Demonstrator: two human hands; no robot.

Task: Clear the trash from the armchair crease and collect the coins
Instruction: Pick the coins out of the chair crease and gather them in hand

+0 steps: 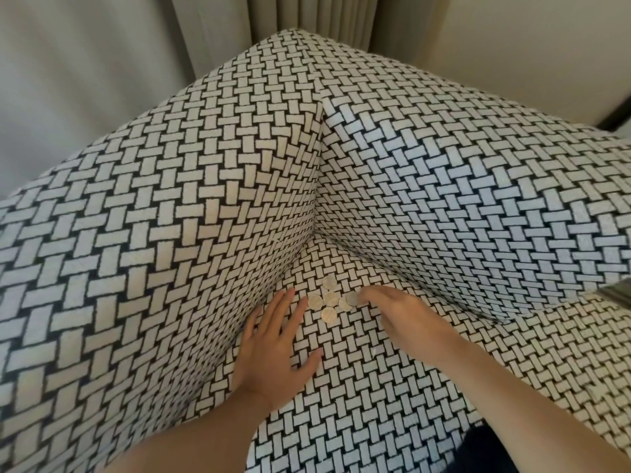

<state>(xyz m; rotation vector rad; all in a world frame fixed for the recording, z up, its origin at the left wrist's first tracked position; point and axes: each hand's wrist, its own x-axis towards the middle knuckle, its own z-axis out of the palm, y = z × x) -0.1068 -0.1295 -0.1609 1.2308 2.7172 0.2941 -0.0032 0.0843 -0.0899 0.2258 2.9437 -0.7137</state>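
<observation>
Several silver coins [330, 299] lie close together on the armchair seat [358, 387], just in front of the corner crease [309, 238]. The chair is covered in a black-and-white woven pattern. My left hand [273, 349] rests flat on the seat beside the left armrest, fingers spread, its fingertips just left of the coins. My right hand [403, 315] lies to the right of them, and its fingertips touch the rightmost coin [351, 298]. No trash shows in the crease.
The left armrest [136, 250] and the backrest [461, 199] rise around the seat corner. Grey curtains [290, 15] hang behind the chair. A dark object [618, 293] juts in at the right edge.
</observation>
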